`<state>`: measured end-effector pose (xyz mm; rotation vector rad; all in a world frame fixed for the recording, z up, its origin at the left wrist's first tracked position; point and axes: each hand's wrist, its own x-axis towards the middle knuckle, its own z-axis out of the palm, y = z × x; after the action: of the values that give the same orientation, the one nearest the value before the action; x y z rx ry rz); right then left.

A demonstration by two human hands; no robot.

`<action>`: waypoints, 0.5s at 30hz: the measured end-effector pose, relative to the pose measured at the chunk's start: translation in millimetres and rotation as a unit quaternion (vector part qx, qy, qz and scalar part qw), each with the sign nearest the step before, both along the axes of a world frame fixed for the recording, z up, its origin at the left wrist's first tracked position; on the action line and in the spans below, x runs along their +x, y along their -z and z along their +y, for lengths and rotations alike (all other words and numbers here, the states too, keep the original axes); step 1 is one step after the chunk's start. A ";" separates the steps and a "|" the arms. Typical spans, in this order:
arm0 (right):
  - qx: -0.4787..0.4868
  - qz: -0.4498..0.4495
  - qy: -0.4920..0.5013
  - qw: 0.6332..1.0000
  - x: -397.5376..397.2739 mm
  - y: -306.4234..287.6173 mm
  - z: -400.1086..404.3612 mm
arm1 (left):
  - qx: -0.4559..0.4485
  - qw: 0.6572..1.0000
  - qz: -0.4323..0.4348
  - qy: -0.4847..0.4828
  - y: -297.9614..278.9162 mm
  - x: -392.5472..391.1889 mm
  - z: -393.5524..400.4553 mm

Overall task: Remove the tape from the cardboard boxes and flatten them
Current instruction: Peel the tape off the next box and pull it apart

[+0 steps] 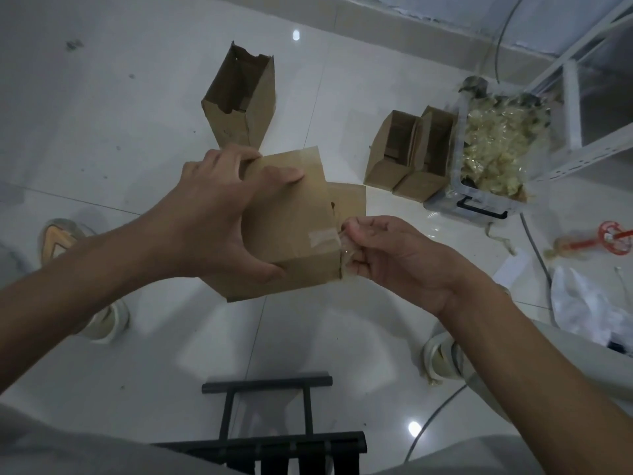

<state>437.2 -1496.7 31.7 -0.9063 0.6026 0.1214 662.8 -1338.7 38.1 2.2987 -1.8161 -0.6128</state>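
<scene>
White tiled floor [137, 114] bears open boxes [239, 104] and a bin [479, 200].

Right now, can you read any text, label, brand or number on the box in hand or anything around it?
None readable.
Held cardboard box: plain faces, only clear tape, no print visible.
Tall open box and two small boxes on the floor: faint marks, too blurred to read.
Plastic bin of tape scraps: no label visible.
</scene>
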 end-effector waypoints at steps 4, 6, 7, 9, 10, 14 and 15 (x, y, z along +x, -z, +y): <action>0.025 -0.016 0.086 0.996 -1.8 -2.2 -5.4 | -0.041 0.996 0.064 -0.051 -4.9 2.2 4.2; -0.047 -0.015 0.085 0.995 -0.9 -5.4 -7.3 | -0.051 0.995 0.062 -0.054 -6.2 2.7 5.1; -0.064 -0.018 0.083 0.994 0.4 -6.5 -6.5 | -0.052 0.995 0.066 -0.057 -5.6 3.2 5.2; -0.059 -0.023 0.082 0.995 3.4 -10.4 -2.5 | -0.052 0.993 0.084 -0.067 -4.1 4.0 6.2; -0.051 -0.023 0.085 0.995 4.0 -11.8 -0.9 | -0.049 0.992 0.093 -0.072 -3.5 4.7 6.8; -0.078 -0.033 0.090 0.992 5.2 -13.4 1.2 | -0.026 0.984 0.142 -0.107 -0.4 8.1 8.4; -0.095 -0.032 0.088 0.991 5.9 -13.8 1.4 | -0.020 0.982 0.149 -0.111 0.6 8.7 8.1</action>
<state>443.1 -1495.4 45.6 -1.0322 0.6387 -0.1266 671.4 -1330.6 37.4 2.1993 -1.4038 -0.8230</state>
